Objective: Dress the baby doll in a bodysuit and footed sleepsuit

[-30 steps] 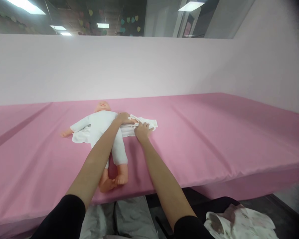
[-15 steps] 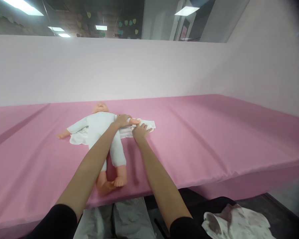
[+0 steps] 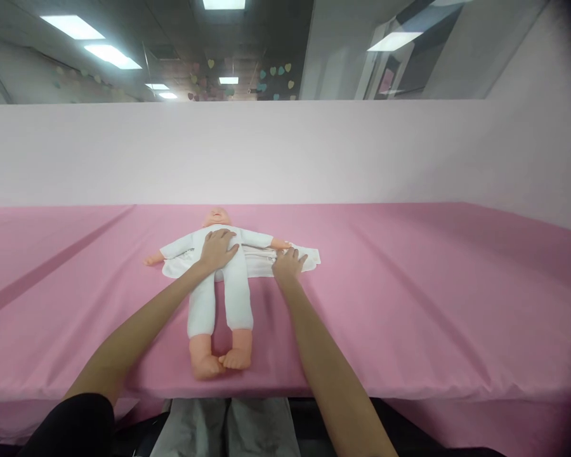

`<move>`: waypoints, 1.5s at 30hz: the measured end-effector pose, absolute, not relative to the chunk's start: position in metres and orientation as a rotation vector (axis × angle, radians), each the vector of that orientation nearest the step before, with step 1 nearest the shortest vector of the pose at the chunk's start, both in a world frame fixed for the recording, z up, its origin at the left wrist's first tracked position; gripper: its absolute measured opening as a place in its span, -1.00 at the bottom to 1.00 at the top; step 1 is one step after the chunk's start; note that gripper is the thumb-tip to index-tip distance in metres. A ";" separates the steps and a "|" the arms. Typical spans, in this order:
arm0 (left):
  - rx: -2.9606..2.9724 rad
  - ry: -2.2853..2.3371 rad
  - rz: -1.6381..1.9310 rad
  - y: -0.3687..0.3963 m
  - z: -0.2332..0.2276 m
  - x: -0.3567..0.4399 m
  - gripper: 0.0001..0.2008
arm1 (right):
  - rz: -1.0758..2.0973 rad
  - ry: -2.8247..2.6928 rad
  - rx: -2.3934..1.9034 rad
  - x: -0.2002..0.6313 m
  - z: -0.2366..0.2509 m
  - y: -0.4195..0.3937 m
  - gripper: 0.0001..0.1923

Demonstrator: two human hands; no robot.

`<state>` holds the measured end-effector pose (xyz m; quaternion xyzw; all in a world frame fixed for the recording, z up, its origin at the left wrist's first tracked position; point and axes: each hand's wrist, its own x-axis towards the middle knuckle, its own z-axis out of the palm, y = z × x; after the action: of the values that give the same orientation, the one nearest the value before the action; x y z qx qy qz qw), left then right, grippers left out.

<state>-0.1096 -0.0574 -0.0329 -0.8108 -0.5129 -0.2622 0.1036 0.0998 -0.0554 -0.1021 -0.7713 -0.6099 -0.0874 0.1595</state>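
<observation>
A baby doll (image 3: 238, 285) with a white cloth body lies on its back, its head toward the wall and its bare feet toward me. Under its torso and arms is spread a white cloth garment (image 3: 261, 266), showing on both sides. My left hand (image 3: 217, 249) rests flat on the doll's belly, fingers stretched out. Off to the side, my right hand (image 3: 289, 263) lies on the garment just below the doll's hand, its fingers a little apart on the fabric. Whether those fingers pinch any cloth cannot be made out.
A pink sheet (image 3: 385, 317) covers the padded surface, with its front edge close to my legs. Behind it rises a white wall (image 3: 276, 152), topped by a window (image 3: 247, 51) with ceiling lights and heart shapes in it.
My left hand has moved from the doll's arm to its belly. My right hand stays on the garment near the doll's hand. The camera view has shifted.
</observation>
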 end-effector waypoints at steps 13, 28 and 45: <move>-2.283 -1.852 -0.676 -0.093 -0.029 -0.130 -0.41 | -0.075 -1.848 -1.697 0.039 -0.079 -0.085 -0.63; -2.370 -2.388 -0.419 -0.082 -0.011 -0.158 0.09 | 1.321 -1.139 -1.112 0.006 -0.068 -0.106 -0.47; -2.536 -2.455 -1.086 -0.084 0.056 -0.221 -0.06 | 1.164 -1.223 -0.884 -0.021 -0.022 -0.106 -0.18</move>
<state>-0.2210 -0.0837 0.0558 -0.6609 -0.6397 -0.2829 -0.2721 -0.0211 -0.1058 -0.0224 -0.3782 -0.5231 0.4978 0.5793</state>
